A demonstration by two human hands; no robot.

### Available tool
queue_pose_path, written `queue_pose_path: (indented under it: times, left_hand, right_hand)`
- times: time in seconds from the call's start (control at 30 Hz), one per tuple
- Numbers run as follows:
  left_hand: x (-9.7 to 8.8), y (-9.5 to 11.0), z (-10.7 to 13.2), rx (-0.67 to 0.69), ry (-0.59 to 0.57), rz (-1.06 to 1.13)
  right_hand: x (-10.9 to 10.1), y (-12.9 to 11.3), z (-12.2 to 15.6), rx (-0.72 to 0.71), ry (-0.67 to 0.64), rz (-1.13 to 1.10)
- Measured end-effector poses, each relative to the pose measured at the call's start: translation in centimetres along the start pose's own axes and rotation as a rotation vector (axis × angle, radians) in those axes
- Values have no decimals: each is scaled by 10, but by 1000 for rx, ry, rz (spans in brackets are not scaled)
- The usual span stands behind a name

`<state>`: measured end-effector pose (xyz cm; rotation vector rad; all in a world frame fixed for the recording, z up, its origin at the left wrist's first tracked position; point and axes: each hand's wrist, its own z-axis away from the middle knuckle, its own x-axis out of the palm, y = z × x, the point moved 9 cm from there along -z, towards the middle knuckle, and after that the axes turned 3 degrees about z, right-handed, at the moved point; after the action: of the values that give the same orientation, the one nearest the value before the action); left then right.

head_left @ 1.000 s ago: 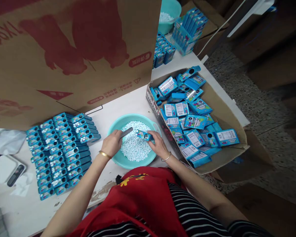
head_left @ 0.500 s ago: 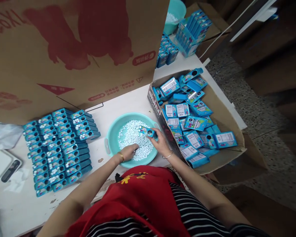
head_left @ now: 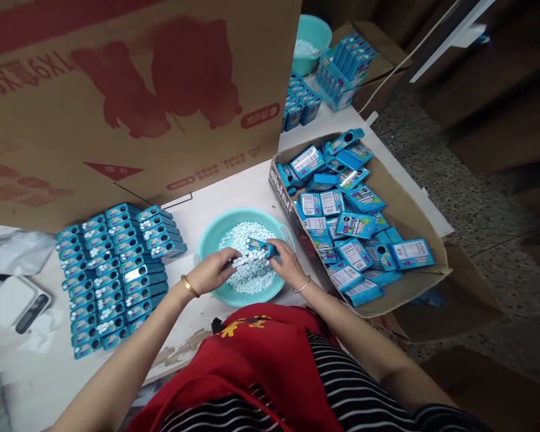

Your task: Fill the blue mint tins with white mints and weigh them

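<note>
My right hand [head_left: 288, 264] is closed round a small blue candy box [head_left: 257, 245], held tilted over the turquoise basin [head_left: 204, 241]. White candies [head_left: 254, 282] fill the bottom of this basin. Left of the box, my left hand [head_left: 212, 271] has its fingers pinched on a small scoop [head_left: 237, 262], largely hidden by fingers and candies. White pieces lie from the scoop up to the box's round opening. Whether they are dropping in, I cannot tell.
Rows of blue boxes [head_left: 112, 270] stand at the left, near a white scale [head_left: 15, 300]. On the right, an open carton [head_left: 414, 288] holds a jumble of blue boxes. A large cardboard box [head_left: 198, 150] walls off the back. Behind it is another basin [head_left: 315, 39].
My left hand has risen out of the candies and shifted left, bringing white pieces to the box. My right hand keeps the box over the basin, a little lower.
</note>
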<state>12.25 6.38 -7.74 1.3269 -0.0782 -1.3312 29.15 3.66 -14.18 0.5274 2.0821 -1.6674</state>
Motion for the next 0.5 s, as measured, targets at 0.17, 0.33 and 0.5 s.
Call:
queue_pose_path:
  times: [0.17, 0.33, 0.5]
  left_hand:
    - [-8, 26, -9, -163, -129, -383]
    - [-4, 63, -9, -270, -168, -635]
    - [-14, 74, 1, -239, -142, -658]
  right_hand:
    - [12, -10, 5, -67, -12, 19]
    - [23, -12, 11, -101, -37, 15]
    - [27, -8, 14, -72, -37, -39]
